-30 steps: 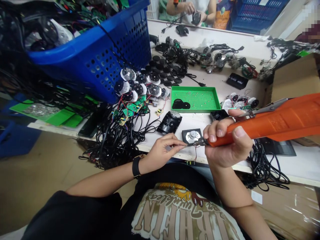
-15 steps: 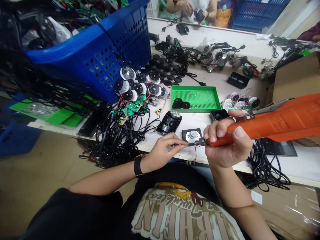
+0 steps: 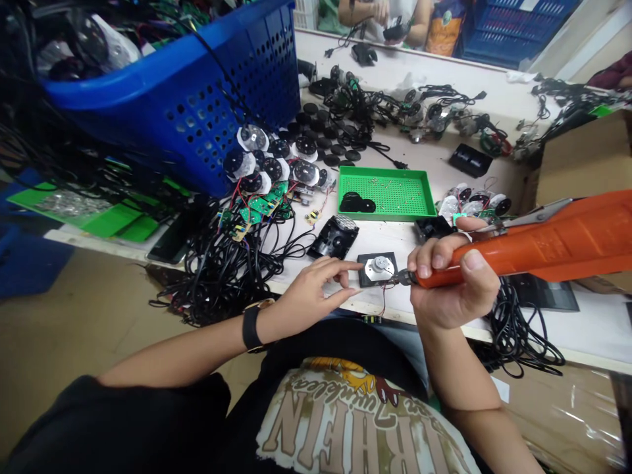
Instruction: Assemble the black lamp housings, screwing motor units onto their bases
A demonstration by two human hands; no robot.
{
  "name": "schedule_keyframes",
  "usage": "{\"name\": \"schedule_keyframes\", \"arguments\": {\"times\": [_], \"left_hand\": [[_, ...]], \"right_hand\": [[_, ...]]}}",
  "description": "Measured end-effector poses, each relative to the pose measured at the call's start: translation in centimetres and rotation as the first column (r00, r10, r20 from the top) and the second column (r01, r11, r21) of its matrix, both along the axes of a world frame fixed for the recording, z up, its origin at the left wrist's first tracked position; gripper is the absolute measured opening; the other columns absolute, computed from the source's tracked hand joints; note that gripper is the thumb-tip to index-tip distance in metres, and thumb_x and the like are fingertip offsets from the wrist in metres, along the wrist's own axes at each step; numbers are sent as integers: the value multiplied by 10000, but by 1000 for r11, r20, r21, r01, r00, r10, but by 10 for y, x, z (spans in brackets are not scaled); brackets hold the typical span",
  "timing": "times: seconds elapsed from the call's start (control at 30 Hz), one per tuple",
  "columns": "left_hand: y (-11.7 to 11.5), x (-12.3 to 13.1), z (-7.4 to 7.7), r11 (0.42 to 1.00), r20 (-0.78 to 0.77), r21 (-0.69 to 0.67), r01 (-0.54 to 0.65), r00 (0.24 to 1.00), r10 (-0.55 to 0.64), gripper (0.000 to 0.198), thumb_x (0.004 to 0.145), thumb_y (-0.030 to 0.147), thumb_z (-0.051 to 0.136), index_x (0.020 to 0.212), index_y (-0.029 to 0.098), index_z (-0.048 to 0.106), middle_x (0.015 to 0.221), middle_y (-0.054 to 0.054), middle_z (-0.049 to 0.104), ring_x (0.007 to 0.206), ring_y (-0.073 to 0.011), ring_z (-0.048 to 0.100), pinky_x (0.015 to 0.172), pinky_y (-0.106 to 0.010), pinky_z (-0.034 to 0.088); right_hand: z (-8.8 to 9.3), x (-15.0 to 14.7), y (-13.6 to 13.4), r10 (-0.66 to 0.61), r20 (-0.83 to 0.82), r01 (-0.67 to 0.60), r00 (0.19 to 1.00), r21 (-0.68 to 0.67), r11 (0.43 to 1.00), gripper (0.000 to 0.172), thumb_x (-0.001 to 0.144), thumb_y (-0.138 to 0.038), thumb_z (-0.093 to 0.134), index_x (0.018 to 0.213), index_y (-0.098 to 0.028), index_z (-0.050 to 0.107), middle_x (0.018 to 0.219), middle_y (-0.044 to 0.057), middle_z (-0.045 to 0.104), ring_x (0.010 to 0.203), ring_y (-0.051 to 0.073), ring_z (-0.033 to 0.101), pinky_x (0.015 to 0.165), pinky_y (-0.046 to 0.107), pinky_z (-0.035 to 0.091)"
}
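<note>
My right hand (image 3: pixel 454 280) is wrapped round an orange electric screwdriver (image 3: pixel 533 240), its bit pointing left over the front of the bench. Close to the bit lies a dark square part with a white plate and a small silver motor (image 3: pixel 380 265), red wires trailing from it to a small circuit board (image 3: pixel 372 319) at the bench edge. My left hand (image 3: pixel 328 283) is just left of this part, thumb and forefinger apart and nothing visible between them. A black plastic housing (image 3: pixel 333 238) sits behind the left hand.
A green tray (image 3: pixel 385 191) holds small screws and black discs. On the left stand a blue basket (image 3: pixel 172 112) and a heap of black cables (image 3: pixel 222 263). A cardboard box (image 3: pixel 587 158) is at the right. Across the bench, a co-worker's hands (image 3: pixel 380 13) hold a black part.
My left thumb and forefinger have parted from the screwdriver's bit, and that hand has moved slightly left. The screwdriver stays in my right hand, shifted a little to the right.
</note>
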State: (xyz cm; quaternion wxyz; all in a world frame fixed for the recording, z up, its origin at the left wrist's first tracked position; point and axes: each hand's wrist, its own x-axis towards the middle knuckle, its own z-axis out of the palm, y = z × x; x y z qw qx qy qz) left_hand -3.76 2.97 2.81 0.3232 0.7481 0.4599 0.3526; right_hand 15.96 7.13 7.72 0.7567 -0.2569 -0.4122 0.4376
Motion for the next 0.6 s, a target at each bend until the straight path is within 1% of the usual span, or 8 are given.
{"name": "schedule_keyframes", "arguments": {"times": [0.13,0.23,0.33,0.47,0.53,0.6], "left_hand": [[-17,-14,9,998,-114,-36,57,992,-61,271,989,255,680,1258,217,683,1010,-45,712,1008,-218,665,928,-377,547],[-30,-11,6,999,-140,-37,28,990,-33,278,997,268,677,1269,212,669,1087,-62,710,1066,-232,660,953,-396,553],[-32,3,-7,998,-129,17,-54,990,56,297,989,242,690,1280,199,650,1169,-84,703,1127,-246,644,994,-419,550],[-21,25,-30,979,-84,130,-159,982,170,336,986,222,691,1312,185,616,1206,-108,685,1168,-264,629,1036,-463,547],[-15,32,-37,972,-73,162,-172,980,185,361,986,218,689,1334,188,598,1228,-115,676,1200,-274,621,1063,-486,541],[-10,37,-42,970,-67,180,-165,982,179,386,985,208,686,1356,197,579,1252,-118,669,1222,-277,619,1086,-500,535]], "right_hand": [[-13,7,10,-129,66,126,989,49,991,150,785,-320,660,900,-237,612,563,-96,485,381,89,447,420,227,430],[-27,10,19,-185,100,176,978,96,980,136,784,-283,679,881,-234,598,576,-88,527,406,94,478,447,239,467],[-39,10,24,-163,146,153,976,75,985,136,803,-283,694,870,-229,587,579,-86,536,416,95,488,466,245,474],[-48,10,24,-135,223,132,966,25,991,195,823,-363,716,902,-232,596,594,-83,531,429,99,488,478,254,473],[-51,11,23,-128,252,128,959,14,992,218,830,-388,726,915,-232,598,606,-76,535,444,102,492,490,259,477],[-53,11,22,-120,274,124,954,4,992,238,838,-407,730,936,-235,598,613,-74,531,449,103,489,495,258,481]]}}
